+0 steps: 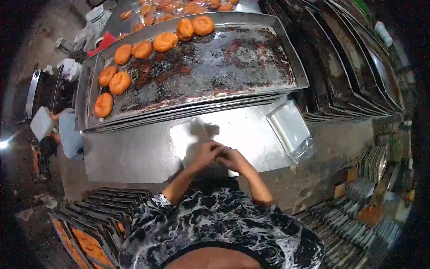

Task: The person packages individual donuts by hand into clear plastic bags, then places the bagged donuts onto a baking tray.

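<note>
My left hand and my right hand meet over the near edge of the shiny metal table. Their fingers are bent and touch each other; anything between them is hidden or too small to make out. Beyond the hands, a large baking tray rests on a stack of similar trays. Round orange-brown buns lie along its far and left sides. To the right of my hands sits a stack of clear plastic bags, its near end crumpled.
More buns, some in clear plastic, lie behind the tray. Stacked dark trays stand at the right. Racked trays with orange goods are at the lower left. At far left, another person bends beside a white box.
</note>
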A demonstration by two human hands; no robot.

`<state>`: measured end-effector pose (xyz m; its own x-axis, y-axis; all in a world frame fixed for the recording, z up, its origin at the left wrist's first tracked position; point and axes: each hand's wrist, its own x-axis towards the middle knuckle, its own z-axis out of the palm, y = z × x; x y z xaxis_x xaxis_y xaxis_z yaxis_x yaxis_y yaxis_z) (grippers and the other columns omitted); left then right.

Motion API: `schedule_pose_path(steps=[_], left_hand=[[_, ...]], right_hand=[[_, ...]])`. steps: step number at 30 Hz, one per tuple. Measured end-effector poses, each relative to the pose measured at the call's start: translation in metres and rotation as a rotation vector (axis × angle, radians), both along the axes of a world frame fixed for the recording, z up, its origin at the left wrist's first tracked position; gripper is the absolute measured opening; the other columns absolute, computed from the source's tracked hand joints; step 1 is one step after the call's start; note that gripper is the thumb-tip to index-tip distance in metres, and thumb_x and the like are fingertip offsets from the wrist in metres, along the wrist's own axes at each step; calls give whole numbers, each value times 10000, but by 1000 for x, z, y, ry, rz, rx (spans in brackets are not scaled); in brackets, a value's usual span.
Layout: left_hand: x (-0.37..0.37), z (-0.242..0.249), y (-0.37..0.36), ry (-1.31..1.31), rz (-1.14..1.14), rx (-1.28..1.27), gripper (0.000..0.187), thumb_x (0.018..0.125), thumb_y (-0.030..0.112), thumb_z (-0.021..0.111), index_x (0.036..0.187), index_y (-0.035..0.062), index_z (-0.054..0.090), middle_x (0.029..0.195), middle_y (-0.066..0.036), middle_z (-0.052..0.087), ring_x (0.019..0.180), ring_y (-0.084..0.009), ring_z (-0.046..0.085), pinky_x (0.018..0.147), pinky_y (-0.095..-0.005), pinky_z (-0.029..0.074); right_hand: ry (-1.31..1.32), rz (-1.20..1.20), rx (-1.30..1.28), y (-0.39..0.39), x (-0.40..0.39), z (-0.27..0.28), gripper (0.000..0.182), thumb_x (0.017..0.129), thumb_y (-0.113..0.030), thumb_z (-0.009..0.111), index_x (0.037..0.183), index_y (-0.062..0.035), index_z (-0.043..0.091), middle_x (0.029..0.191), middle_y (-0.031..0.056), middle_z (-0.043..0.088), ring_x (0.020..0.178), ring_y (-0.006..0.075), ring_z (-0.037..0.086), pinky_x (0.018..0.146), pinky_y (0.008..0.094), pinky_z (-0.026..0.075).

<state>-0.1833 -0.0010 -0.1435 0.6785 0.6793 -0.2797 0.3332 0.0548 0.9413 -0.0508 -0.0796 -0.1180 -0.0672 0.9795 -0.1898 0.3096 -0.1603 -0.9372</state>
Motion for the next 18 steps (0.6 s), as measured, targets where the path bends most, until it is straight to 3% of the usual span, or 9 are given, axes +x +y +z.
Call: schedule_pose_path(steps=[4,6,8,11,12,14,16,17,18], left_hand=[[-12,11,-8,-102,152,-157,177,746,164,623,821,4,607,709,-46,595,621,-110,557,544,-233,453],[-20,31,-17,-137,141,-94,150,722,122,631,807,2,601,678,-50,589,617,-103,560,508,-221,446],[-31,48,-14,-269,183,-302,169,699,84,645,823,-14,584,678,-41,581,610,-97,548,526,-233,448],[-38,68,-7,-309,343,337,162,670,-4,636,820,5,576,701,-57,566,632,-145,544,563,-259,435],[-42,70,-4,-457,373,614,161,666,-23,627,814,16,578,713,-66,562,643,-167,542,575,-263,429],[-53,78,6,-546,400,720,123,679,-16,612,790,23,572,715,-64,544,629,-155,511,565,-245,406],[-80,137,14,-363,569,171,108,709,15,605,814,14,582,728,-44,543,635,-108,494,564,-230,398],[-94,142,22,-301,541,207,121,737,54,599,847,4,592,755,-22,547,650,-77,489,565,-213,392],[-105,138,25,-301,552,217,121,737,54,599,847,4,592,755,-22,547,650,-77,489,565,-213,392]], right_hand=[[-327,-85,-130,-24,-12,25,206,788,-178,552,739,-3,456,650,155,557,597,320,537,550,373,426],[-301,-490,13,-29,-42,26,259,827,-176,507,679,-22,361,538,131,507,471,278,504,439,356,383],[-169,-525,119,-18,-62,30,146,855,-157,450,838,-12,460,496,117,492,424,201,501,391,313,373],[298,-403,-339,17,-63,80,373,862,-176,413,1196,-12,399,491,38,503,349,77,418,352,215,323],[960,-523,-371,37,-54,54,385,851,-193,430,1185,-5,402,551,47,529,376,62,428,365,183,303],[411,-125,-182,65,-46,106,282,843,-183,452,1062,-6,461,645,82,555,479,107,505,403,215,346],[166,-170,175,72,-72,104,207,843,-176,457,965,-9,461,650,92,556,506,144,525,426,243,370],[-85,-239,527,72,-88,102,159,844,-170,461,868,-12,461,655,101,556,532,181,545,450,271,393],[-35,-282,463,66,-103,105,133,845,-133,450,768,-34,405,593,104,550,513,252,556,481,324,424]])
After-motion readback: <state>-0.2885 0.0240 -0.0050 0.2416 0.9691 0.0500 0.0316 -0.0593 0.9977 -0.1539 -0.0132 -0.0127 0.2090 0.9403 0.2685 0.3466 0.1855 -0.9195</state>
